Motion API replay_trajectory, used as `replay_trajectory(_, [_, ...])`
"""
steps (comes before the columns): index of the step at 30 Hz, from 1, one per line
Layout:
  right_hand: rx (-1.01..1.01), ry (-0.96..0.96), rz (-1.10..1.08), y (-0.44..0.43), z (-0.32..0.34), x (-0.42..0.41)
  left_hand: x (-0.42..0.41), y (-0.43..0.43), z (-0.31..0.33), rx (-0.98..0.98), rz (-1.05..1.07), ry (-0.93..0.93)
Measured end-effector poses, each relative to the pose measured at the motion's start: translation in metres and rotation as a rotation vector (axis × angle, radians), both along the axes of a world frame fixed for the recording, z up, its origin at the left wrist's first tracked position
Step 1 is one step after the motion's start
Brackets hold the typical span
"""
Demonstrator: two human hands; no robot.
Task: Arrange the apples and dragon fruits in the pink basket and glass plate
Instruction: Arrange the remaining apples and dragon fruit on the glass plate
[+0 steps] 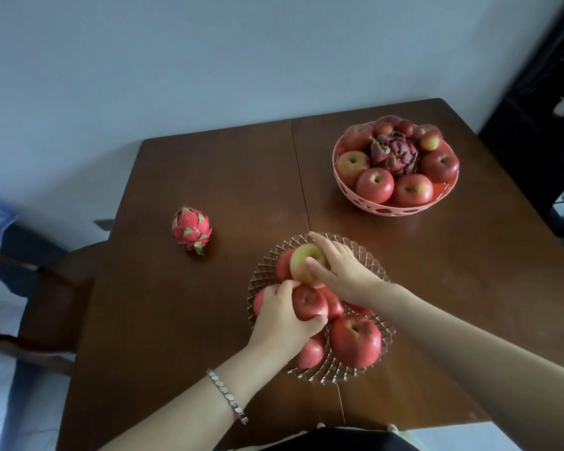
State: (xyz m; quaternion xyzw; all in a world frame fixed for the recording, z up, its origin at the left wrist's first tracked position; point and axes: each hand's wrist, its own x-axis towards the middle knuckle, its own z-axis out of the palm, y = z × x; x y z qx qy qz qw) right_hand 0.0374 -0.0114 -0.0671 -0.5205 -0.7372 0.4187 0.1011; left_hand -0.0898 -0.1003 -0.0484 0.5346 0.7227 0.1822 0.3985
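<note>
Head view: your left grip [282, 320] clamps a red apple [308, 304] on the plate [339, 375], likely steadying the pile; your right grip [342, 271] curls round a yellow apple [306, 262] atop it. One dragon fruit [191, 228] waits on the surface [209, 320].

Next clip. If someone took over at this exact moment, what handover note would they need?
Left hand grips a red apple on the plate.
Right hand grips a yellowish apple at the plate's far side.
Done: the basket holds apples around a dark dragon fruit; the plate holds several apples.
Left: a bright dragon fruit lies on the table, left of the plate. Probably settle both apples, then place it.
</note>
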Motion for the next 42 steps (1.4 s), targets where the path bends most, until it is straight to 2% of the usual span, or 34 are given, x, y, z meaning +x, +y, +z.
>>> replay_trajectory(5, [-0.022,0.05,-0.051,-0.004,-0.001,0.006,-0.002,-0.007,-0.006,0.119,0.054,-0.074])
replay_trajectory(13, [0.004,0.015,-0.05,0.003,0.002,0.002,-0.004,-0.011,-0.012,0.182,-0.074,-0.041])
replay_trajectory(19, [-0.118,0.074,-0.017,0.011,0.012,-0.007,-0.006,-0.006,-0.01,0.082,-0.157,-0.086])
replay_trajectory(23, [-0.134,0.04,0.011,0.014,0.012,-0.006,-0.008,-0.003,-0.011,-0.02,-0.074,-0.092])
replay_trajectory(28, [-0.118,0.035,0.012,0.014,0.009,-0.005,-0.013,-0.003,-0.014,-0.043,-0.116,0.022])
replay_trajectory(32, [-0.022,0.034,-0.029,0.021,0.014,-0.011,-0.021,0.0,-0.009,-0.103,-0.135,0.017])
replay_trajectory(37, [-0.033,0.055,-0.09,0.03,0.016,-0.018,-0.015,-0.002,-0.004,0.008,-0.122,0.217])
replay_trajectory(42, [-0.043,-0.026,-0.032,0.026,0.011,-0.014,-0.014,0.004,-0.002,-0.024,-0.163,0.311])
